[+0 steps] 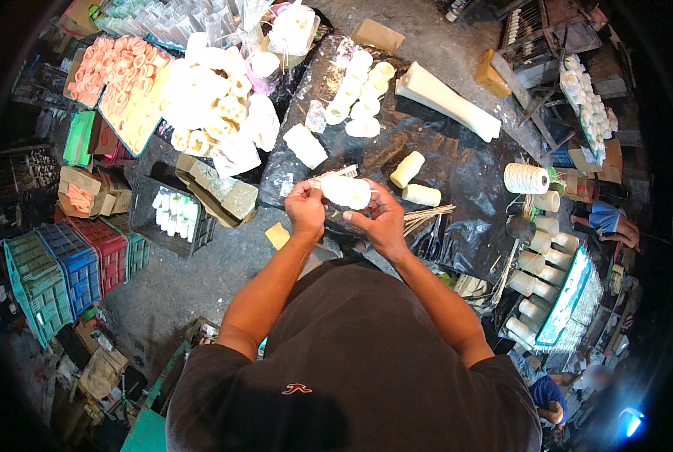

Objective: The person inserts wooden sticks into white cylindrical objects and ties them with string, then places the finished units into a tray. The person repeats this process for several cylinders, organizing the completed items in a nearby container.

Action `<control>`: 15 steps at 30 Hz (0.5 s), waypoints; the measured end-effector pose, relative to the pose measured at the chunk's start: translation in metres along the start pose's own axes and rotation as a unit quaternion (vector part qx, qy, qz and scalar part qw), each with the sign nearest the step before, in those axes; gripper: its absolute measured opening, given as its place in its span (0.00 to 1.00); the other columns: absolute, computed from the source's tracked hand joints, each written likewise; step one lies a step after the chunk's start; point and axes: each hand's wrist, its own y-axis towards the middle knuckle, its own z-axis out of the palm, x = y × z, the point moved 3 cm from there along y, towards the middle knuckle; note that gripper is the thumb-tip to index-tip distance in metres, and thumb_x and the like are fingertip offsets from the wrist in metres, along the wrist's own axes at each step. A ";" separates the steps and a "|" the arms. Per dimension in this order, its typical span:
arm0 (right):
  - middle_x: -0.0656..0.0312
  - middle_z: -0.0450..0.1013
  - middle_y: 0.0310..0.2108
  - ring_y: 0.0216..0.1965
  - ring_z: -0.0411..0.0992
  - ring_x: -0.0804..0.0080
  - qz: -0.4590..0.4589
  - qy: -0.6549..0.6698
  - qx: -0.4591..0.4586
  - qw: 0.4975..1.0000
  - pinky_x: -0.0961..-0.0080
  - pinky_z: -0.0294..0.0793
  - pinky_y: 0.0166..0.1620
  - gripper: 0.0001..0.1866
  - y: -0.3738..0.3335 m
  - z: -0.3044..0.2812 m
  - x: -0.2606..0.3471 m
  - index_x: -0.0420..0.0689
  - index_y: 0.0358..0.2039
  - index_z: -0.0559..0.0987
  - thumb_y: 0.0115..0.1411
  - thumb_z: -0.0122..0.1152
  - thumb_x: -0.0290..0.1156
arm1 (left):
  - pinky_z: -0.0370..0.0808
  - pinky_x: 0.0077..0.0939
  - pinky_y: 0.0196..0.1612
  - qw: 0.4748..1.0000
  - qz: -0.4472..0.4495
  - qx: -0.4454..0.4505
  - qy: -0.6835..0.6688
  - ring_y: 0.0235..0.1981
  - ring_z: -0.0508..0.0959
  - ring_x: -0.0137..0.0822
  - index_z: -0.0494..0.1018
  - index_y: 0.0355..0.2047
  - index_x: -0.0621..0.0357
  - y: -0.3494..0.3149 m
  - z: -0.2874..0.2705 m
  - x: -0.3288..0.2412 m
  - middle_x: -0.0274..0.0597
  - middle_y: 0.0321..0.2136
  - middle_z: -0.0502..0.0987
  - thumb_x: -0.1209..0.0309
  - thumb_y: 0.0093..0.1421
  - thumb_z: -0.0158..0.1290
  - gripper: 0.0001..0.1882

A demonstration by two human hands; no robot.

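Above the near edge of a bench [468, 169] spread with black plastic sheeting, a person in a dark T-shirt [336, 331] holds up a white candle-like cylinder [345, 193], lying sideways between both hands. The left hand [305, 206] has its fingers and thumb pinched together at the cylinder's left end. The right hand [382, 218] is half curled, its fingers at the right end and its thumb pointing left, below the cylinder; how firmly these fingers grip cannot be told.

Just beyond the right hand, two pale yellow cylinders [406, 169] lie close together on the plastic, with a bundle of thin sticks [430, 215] nearer the person. Farther back are a loose white cylinder [305, 146], a cluster of white and cream cylinders [363, 96] and a long white roll [449, 102] set at a slant. To the right stands a spool of white string [526, 178], and nearer the person, rows of pale cylinders [531, 261] beside a blue-edged tray [564, 300]. Off to the left, a black crate [147, 197] holds white pieces, near stacked plastic crates [70, 264].
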 end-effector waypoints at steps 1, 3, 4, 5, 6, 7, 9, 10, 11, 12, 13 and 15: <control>0.60 0.76 0.52 0.51 0.75 0.73 -0.008 -0.011 -0.011 1.000 0.73 0.74 0.56 0.39 0.003 0.000 -0.007 0.37 0.63 0.70 0.51 0.77 0.17 | 0.77 0.22 0.33 0.999 0.029 -0.023 0.031 0.30 0.79 0.27 0.76 0.36 0.65 -0.001 0.002 -0.003 0.39 0.32 0.81 0.80 0.66 0.55 0.02; 0.61 0.76 0.52 0.52 0.75 0.73 -0.025 -0.032 -0.029 0.999 0.74 0.74 0.56 0.38 0.009 0.002 -0.016 0.38 0.62 0.71 0.51 0.77 0.18 | 0.79 0.24 0.36 0.997 0.061 -0.008 0.044 0.32 0.80 0.28 0.75 0.36 0.66 0.009 -0.002 0.002 0.42 0.33 0.81 0.82 0.64 0.54 0.02; 0.61 0.77 0.51 0.52 0.75 0.72 0.001 -0.035 -0.030 0.999 0.73 0.75 0.55 0.36 0.012 0.002 -0.022 0.38 0.61 0.71 0.51 0.77 0.20 | 0.79 0.24 0.38 0.996 0.077 0.000 0.052 0.33 0.81 0.28 0.75 0.37 0.66 0.014 -0.005 0.004 0.43 0.34 0.81 0.83 0.63 0.54 0.03; 0.61 0.77 0.51 0.52 0.76 0.72 0.027 -0.039 -0.030 0.998 0.73 0.75 0.54 0.35 0.015 0.004 -0.025 0.39 0.60 0.72 0.52 0.78 0.21 | 0.77 0.22 0.32 0.997 0.069 -0.004 0.043 0.30 0.78 0.26 0.75 0.34 0.64 0.015 -0.003 0.005 0.38 0.30 0.80 0.81 0.65 0.56 0.01; 0.61 0.77 0.50 0.51 0.76 0.72 0.053 -0.043 -0.030 0.997 0.72 0.76 0.54 0.34 0.019 0.005 -0.028 0.40 0.59 0.73 0.52 0.78 0.22 | 0.76 0.22 0.33 0.995 0.083 0.003 0.063 0.29 0.78 0.26 0.75 0.34 0.64 0.016 0.001 0.003 0.37 0.29 0.79 0.80 0.65 0.56 0.02; 0.60 0.78 0.49 0.50 0.76 0.72 0.043 -0.074 -0.045 0.995 0.72 0.77 0.53 0.33 0.023 0.004 -0.031 0.40 0.58 0.73 0.52 0.78 0.24 | 0.76 0.23 0.33 0.992 0.097 0.010 0.084 0.29 0.78 0.26 0.75 0.34 0.64 0.018 0.004 0.002 0.37 0.29 0.79 0.80 0.65 0.57 0.02; 0.60 0.79 0.47 0.49 0.77 0.72 0.021 -0.130 -0.076 0.988 0.72 0.78 0.51 0.31 0.032 0.004 -0.036 0.41 0.55 0.74 0.53 0.79 0.27 | 0.76 0.26 0.34 0.976 0.120 0.034 0.181 0.30 0.78 0.29 0.74 0.35 0.64 0.027 0.003 -0.001 0.39 0.30 0.79 0.77 0.63 0.59 0.04; 0.59 0.80 0.46 0.47 0.78 0.72 0.020 -0.167 -0.097 0.981 0.72 0.78 0.51 0.30 0.037 0.001 -0.038 0.40 0.55 0.74 0.53 0.79 0.29 | 0.76 0.29 0.35 0.958 0.128 0.050 0.253 0.31 0.79 0.33 0.74 0.36 0.64 0.037 0.002 -0.005 0.42 0.31 0.79 0.74 0.62 0.60 0.07; 0.58 0.80 0.45 0.46 0.78 0.72 0.016 -0.204 -0.116 0.972 0.72 0.78 0.50 0.30 0.045 0.001 -0.034 0.40 0.55 0.74 0.54 0.78 0.30 | 0.76 0.33 0.36 0.934 0.138 0.066 0.322 0.32 0.79 0.37 0.74 0.38 0.64 0.050 0.004 -0.010 0.45 0.33 0.79 0.72 0.61 0.62 0.10; 0.57 0.81 0.43 0.44 0.78 0.72 0.013 -0.241 -0.136 0.961 0.72 0.78 0.50 0.30 0.053 0.000 -0.032 0.39 0.54 0.75 0.54 0.78 0.32 | 0.77 0.36 0.37 0.905 0.146 0.081 0.390 0.33 0.80 0.41 0.74 0.39 0.64 0.061 0.006 -0.014 0.49 0.34 0.79 0.69 0.60 0.63 0.13; 0.56 0.82 0.42 0.43 0.79 0.71 0.014 -0.260 -0.156 0.953 0.72 0.78 0.49 0.29 0.062 -0.004 -0.042 0.39 0.53 0.75 0.54 0.78 0.32 | 0.76 0.39 0.41 0.867 0.207 0.051 0.451 0.37 0.78 0.46 0.74 0.43 0.63 0.070 0.009 -0.021 0.52 0.38 0.76 0.67 0.59 0.64 0.17; 0.55 0.82 0.42 0.43 0.79 0.70 -0.009 -0.280 -0.175 0.944 0.71 0.78 0.48 0.28 0.079 0.000 -0.047 0.39 0.53 0.75 0.54 0.77 0.32 | 0.74 0.46 0.48 0.765 0.318 -0.007 0.559 0.46 0.76 0.55 0.73 0.52 0.63 0.081 0.017 -0.034 0.60 0.47 0.72 0.63 0.55 0.66 0.27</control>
